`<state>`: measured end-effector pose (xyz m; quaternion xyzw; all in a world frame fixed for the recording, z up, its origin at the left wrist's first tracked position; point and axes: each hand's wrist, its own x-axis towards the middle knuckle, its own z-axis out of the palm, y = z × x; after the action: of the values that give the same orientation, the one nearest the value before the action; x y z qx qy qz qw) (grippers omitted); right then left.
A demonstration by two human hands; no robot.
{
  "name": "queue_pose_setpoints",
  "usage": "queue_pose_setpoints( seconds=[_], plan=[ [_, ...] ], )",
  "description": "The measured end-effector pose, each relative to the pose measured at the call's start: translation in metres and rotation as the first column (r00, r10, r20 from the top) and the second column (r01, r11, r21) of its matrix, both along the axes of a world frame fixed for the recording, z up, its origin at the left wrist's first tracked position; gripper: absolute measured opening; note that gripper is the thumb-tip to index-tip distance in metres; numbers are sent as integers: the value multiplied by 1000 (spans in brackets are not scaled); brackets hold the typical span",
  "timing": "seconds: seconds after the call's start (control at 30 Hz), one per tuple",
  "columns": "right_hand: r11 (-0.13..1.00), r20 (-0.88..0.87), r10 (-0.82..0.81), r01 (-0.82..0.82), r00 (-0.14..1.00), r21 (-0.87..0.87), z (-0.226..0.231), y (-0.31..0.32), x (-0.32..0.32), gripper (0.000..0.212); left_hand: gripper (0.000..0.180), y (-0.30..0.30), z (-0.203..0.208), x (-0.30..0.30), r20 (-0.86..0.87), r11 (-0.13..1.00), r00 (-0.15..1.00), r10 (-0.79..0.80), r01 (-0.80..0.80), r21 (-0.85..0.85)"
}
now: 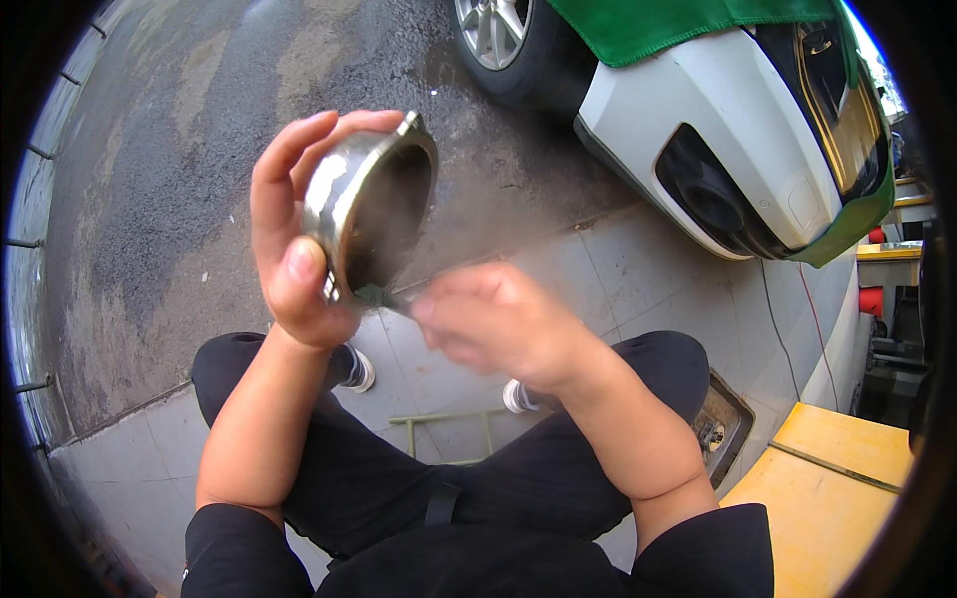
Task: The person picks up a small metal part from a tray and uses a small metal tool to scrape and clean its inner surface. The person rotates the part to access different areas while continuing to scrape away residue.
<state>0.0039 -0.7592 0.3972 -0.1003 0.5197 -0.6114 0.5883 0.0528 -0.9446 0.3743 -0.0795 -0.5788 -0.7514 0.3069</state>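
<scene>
A round, hollow metal housing (334,189) with a shiny rim and small lugs is tilted so its dark open side faces right. My left hand (279,259) grips it from the left, thumb on the near rim and fingers over the far side. At the lower edge of the opening, a small dark green piece (375,296) touches or nearly touches the rim. My right hand (508,329), smeared by motion, is closed on the near end of that piece; its kind is unclear. Haze lies across the opening.
A white car's front bumper (718,149) with a green cover (678,30) stands ahead right. A tray (740,409) with a metal part sits by my right knee, near a yellow panel (817,508). Cables (783,329) cross the tiles, and a pale green frame (449,417) lies between my feet.
</scene>
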Motion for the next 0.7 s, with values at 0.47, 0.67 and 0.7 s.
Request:
queue_pose_setpoints(
  seconds=[0.47,0.67,0.7],
  plan=[
    [899,-744,-322,436,585,-46,-10,-4,-5,24,64,-20,-43,3,95,648,950,-296,126,751],
    [914,-786,-339,381,517,-143,-15,-16,13,25,61,-14,-44,1,221,673,957,-186,-40,739],
    [915,-786,-335,377,520,-141,-16,-16,15,25,61,-14,-43,0,260,647,951,-169,-92,757]
  ],
)
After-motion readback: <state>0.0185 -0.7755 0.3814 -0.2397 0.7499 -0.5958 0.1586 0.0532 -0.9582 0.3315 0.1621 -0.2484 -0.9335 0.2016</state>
